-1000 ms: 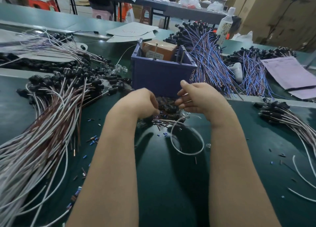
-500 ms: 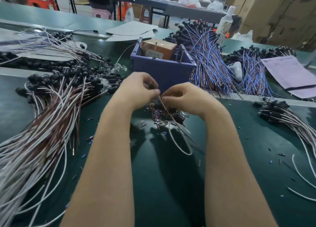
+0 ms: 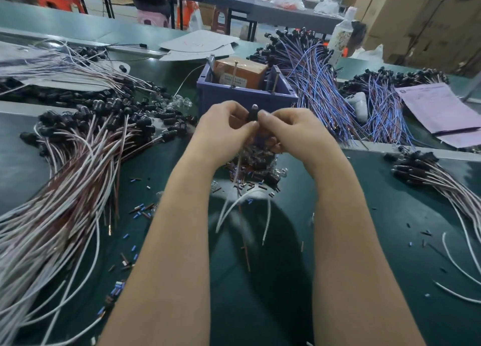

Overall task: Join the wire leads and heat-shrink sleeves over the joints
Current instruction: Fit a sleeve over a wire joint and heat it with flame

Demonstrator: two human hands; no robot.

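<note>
Both grips pinch: left hand [image 3: 223, 131] and right hand [image 3: 292, 131] meet fingertip to fingertip on a dark sleeve [image 3: 253, 115] held above the desk [image 3: 385, 254], its white and brown wire leads [image 3: 240, 207] dangling blurred beneath. Those loose leads may slip from the sleeve or snag the heap of cut bits [image 3: 256, 170] just below. The blue bin [image 3: 242, 99] stands close behind and wire bundles [image 3: 78, 179] crowd the left; open room lies toward the person.

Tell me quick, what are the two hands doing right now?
Left hand: closed, pinching the small black part with wires hanging under it.
Right hand: closed, pinching the same small black part.
</note>
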